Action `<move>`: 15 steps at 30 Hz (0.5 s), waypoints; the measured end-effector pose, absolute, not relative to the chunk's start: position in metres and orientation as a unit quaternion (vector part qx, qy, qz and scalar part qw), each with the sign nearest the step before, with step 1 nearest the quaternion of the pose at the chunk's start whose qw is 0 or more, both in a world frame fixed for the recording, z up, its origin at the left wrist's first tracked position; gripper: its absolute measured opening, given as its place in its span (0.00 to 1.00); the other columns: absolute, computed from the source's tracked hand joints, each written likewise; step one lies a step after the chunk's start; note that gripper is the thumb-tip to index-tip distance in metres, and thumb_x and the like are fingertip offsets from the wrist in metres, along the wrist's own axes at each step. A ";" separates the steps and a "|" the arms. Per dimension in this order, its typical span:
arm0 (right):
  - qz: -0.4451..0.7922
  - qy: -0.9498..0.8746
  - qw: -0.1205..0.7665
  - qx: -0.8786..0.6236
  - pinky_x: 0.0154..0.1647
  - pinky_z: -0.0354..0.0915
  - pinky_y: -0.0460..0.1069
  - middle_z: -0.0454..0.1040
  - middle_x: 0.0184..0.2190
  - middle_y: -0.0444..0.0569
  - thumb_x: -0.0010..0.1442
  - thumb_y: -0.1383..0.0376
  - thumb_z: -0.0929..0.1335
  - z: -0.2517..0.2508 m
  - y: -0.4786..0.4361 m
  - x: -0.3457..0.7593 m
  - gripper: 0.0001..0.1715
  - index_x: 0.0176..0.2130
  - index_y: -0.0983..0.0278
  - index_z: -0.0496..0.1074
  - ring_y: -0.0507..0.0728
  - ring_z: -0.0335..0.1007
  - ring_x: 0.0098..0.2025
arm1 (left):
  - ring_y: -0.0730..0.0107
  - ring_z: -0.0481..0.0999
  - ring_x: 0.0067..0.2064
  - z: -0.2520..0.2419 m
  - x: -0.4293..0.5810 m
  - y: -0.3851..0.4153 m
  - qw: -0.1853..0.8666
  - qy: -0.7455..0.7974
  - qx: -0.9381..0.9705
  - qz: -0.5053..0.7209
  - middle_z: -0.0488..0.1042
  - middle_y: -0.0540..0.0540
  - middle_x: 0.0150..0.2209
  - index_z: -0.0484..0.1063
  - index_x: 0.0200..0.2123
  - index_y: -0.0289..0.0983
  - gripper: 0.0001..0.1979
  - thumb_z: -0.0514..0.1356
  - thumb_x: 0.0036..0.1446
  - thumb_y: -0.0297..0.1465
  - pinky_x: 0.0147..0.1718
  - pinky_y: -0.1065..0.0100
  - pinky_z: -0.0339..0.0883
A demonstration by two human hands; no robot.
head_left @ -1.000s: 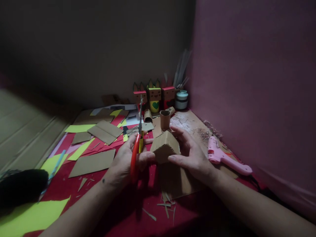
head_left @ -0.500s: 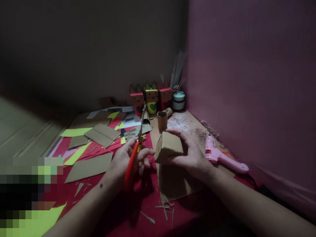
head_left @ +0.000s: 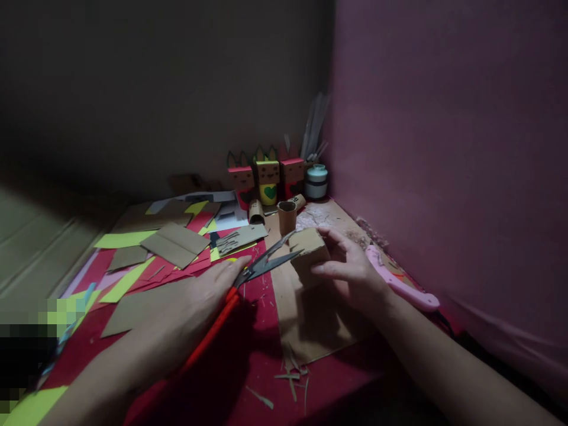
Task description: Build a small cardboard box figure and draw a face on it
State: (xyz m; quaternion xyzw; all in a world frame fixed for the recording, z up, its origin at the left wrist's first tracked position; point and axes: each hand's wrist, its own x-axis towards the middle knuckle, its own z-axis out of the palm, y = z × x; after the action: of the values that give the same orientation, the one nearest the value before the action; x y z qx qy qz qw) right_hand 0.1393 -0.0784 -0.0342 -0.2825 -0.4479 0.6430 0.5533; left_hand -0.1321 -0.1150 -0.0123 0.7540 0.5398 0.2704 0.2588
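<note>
My left hand (head_left: pixel 202 296) is closed round the orange handles of a pair of scissors (head_left: pixel 261 267). Their dark blades are spread apart and point at a small cardboard box (head_left: pixel 307 242), meeting its left edge in the view; whether they touch it I cannot make out. My right hand (head_left: pixel 350 269) grips that box from the right, thumb in front and fingers behind. Under the box lies a flat cardboard piece (head_left: pixel 319 340) with thin cut strips (head_left: pixel 290 376) at its near corner. An upright cardboard tube (head_left: pixel 287 220) stands just beyond the box.
Cardboard pieces (head_left: pixel 175 244) and coloured paper (head_left: pixel 118 239) cover the left side. At the back are three cardboard figures (head_left: pixel 267 177) and a pale blue pot (head_left: pixel 316 182). A pink glue gun (head_left: pixel 406 289) lies right of my right hand, near the pink wall (head_left: pixel 444 148).
The scissors have swung from pointing upward to pointing right at the box, and their blades have opened. My right hand has turned the box slightly.
</note>
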 end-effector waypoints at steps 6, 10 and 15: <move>0.641 -0.449 0.551 -0.291 0.51 0.71 0.61 0.76 0.40 0.45 0.37 0.70 0.79 -0.037 -0.078 0.138 0.34 0.45 0.56 0.73 0.61 0.75 0.43 | 0.42 0.78 0.52 -0.023 -0.127 -0.116 0.222 0.502 0.788 0.279 0.79 0.40 0.53 0.72 0.61 0.48 0.30 0.60 0.53 0.29 0.51 0.52 0.71; 0.636 -0.455 0.550 -0.294 0.52 0.70 0.60 0.76 0.41 0.45 0.38 0.71 0.79 -0.038 -0.079 0.138 0.33 0.44 0.56 0.74 0.62 0.74 0.45 | 0.43 0.75 0.57 -0.021 -0.124 -0.117 0.238 0.494 0.802 0.236 0.77 0.41 0.57 0.69 0.63 0.50 0.31 0.61 0.54 0.28 0.55 0.52 0.69; 0.642 -0.454 0.545 -0.291 0.52 0.70 0.60 0.77 0.42 0.46 0.39 0.71 0.78 -0.038 -0.080 0.137 0.33 0.45 0.57 0.74 0.62 0.74 0.46 | 0.44 0.74 0.58 -0.020 -0.122 -0.117 0.239 0.504 0.797 0.232 0.76 0.43 0.58 0.71 0.61 0.50 0.26 0.59 0.59 0.30 0.57 0.51 0.67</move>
State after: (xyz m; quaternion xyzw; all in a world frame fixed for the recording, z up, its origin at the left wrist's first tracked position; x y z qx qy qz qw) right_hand 0.1372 -0.0801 -0.0382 -0.2914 -0.4536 0.6419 0.5454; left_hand -0.1217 -0.1174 -0.0196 0.7969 0.5042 0.2316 0.2390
